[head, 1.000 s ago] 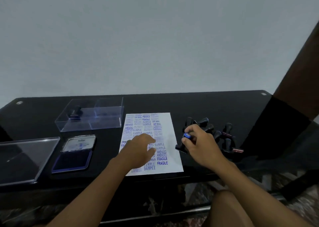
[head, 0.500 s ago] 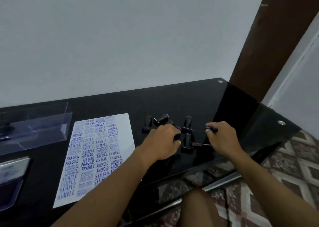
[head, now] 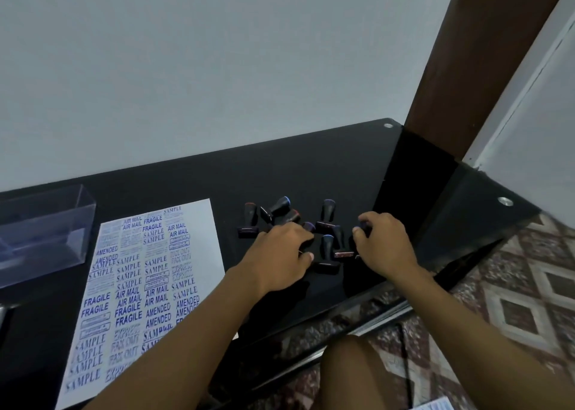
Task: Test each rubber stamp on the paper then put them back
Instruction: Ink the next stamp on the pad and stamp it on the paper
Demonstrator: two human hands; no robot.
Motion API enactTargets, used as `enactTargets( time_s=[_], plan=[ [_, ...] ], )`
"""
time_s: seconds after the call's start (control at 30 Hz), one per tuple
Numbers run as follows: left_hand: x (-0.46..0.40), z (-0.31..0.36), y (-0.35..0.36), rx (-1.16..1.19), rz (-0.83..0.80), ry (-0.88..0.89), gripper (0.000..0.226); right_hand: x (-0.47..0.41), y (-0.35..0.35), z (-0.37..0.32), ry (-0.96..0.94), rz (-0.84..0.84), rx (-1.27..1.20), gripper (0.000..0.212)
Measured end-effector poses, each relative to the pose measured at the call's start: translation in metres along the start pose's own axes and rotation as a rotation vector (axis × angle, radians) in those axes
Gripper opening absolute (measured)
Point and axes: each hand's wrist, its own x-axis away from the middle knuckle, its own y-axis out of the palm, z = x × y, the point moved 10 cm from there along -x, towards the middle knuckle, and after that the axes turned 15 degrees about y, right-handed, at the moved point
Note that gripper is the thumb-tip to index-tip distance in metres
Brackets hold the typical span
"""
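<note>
Several black rubber stamps (head: 327, 213) lie in a loose pile on the black glass table (head: 311, 173), right of the white paper (head: 155, 269), which is covered with blue prints such as SAMPLE, FRAGILE and AIR MAIL. My left hand (head: 280, 254) is on the left side of the pile, fingers curled round a stamp that is mostly hidden under it. My right hand (head: 384, 241) is at the pile's right side and pinches a dark stamp (head: 363, 227) between thumb and fingers. One stamp (head: 249, 221) stands apart at the pile's left.
A clear plastic box (head: 46, 232) stands at the far left behind the paper. The table's right corner and front edge run close to my right hand, with patterned floor tiles (head: 513, 300) below. A brown door frame (head: 466, 67) rises at the right.
My left hand left the paper and moved right onto the stamp pile. My right hand shifted to the pile's right side with a stamp. My view swung right, putting the ink pad out of sight.
</note>
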Motion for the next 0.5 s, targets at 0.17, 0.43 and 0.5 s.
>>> enactTargets(
  time_s=[0.17,0.43,0.5],
  plan=[
    [0.027,-0.01,-0.018,-0.032,0.035,-0.021,0.047,0.054,-0.017,-0.066,-0.246,0.159,-0.041,0.038],
    [0.136,-0.074,-0.063,-0.049,0.115,-0.227,0.043,0.133,0.062,-0.149,-0.303,-0.267,-0.222,0.031],
    [0.174,-0.098,-0.069,-0.004,0.14,-0.306,0.042,0.144,0.085,-0.154,-0.281,-0.343,-0.18,0.028]
  ],
)
